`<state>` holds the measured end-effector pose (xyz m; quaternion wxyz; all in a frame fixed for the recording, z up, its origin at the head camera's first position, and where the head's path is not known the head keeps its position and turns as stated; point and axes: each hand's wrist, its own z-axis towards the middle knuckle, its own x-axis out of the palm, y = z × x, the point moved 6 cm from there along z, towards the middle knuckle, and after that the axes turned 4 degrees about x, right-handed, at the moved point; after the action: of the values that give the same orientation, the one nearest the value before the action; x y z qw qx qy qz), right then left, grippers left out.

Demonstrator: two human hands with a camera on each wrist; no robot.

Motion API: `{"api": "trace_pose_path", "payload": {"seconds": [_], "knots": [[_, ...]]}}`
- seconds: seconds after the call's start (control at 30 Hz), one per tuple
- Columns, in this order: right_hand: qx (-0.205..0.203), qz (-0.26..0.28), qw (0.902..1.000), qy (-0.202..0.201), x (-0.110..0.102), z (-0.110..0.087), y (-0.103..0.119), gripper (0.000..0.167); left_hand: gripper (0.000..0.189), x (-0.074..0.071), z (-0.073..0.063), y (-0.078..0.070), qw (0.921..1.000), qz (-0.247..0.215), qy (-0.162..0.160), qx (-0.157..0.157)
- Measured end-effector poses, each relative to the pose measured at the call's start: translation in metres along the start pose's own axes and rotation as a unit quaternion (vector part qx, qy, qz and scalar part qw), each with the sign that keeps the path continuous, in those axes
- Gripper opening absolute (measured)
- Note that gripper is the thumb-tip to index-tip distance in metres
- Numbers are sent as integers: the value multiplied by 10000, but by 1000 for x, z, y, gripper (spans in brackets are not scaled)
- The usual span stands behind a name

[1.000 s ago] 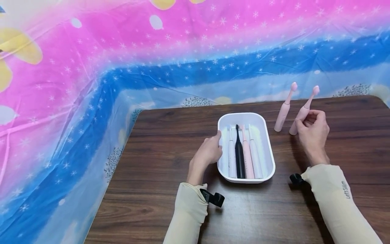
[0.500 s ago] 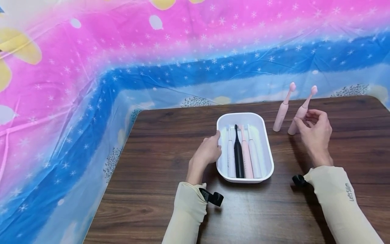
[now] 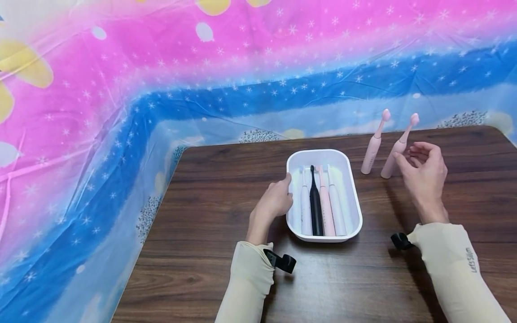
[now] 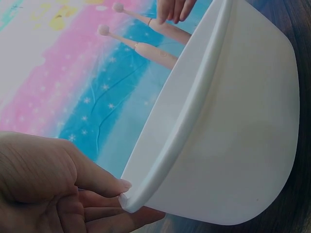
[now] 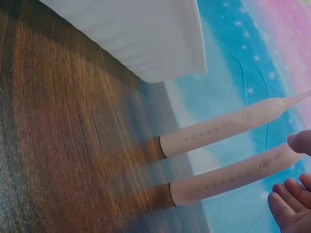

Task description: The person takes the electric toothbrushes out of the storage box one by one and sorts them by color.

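Note:
My left hand (image 3: 276, 198) pinches the left rim of a white plastic tub (image 4: 252, 121), the thumb on top of the rim and fingers beneath it in the left wrist view. Inside the tub lie a white electric toothbrush (image 3: 305, 211), a black one (image 3: 317, 211), a pink one (image 3: 328, 211) and another white one (image 3: 338, 211). To its right, a pink electric toothbrush (image 3: 370, 154) and a second pink toothbrush (image 3: 393, 160) stand upright. Close beside the second one, my right hand (image 3: 426, 179) is open, thumb tip overlapping its handle in the right wrist view, other fingers spread apart from it.
A dark wooden table (image 3: 202, 202) bears everything. Behind it and at the left hangs a pink and blue patterned cloth (image 3: 250, 98). Each sleeve cuff carries a black wrist device, one by the left wrist (image 3: 284, 262) and one by the right wrist (image 3: 400, 241).
My right hand has let go of the right-hand pink toothbrush and drawn back slightly to the right. That toothbrush stays standing. My left hand keeps its hold on the tub.

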<state>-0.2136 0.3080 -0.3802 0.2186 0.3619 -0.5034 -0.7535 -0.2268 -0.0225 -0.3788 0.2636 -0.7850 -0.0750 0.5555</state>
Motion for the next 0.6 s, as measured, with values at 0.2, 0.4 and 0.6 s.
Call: {"api": "trace_pose_path", "payload": {"seconds": [0.2, 0.4, 0.6], "knots": [[-107, 110, 9998, -89, -5, -3, 8, 49, 56, 0, 0, 0, 10000, -38, 23, -21], [-274, 204, 9993, -149, -9, -6, 15, 47, 55, 0, 0, 0, 10000, -49, 5, -13], [-439, 202, 9987, -173, -12, -10, 21, 49, 55, -1, -1, 0, 10000, -52, -17, 23]]}}
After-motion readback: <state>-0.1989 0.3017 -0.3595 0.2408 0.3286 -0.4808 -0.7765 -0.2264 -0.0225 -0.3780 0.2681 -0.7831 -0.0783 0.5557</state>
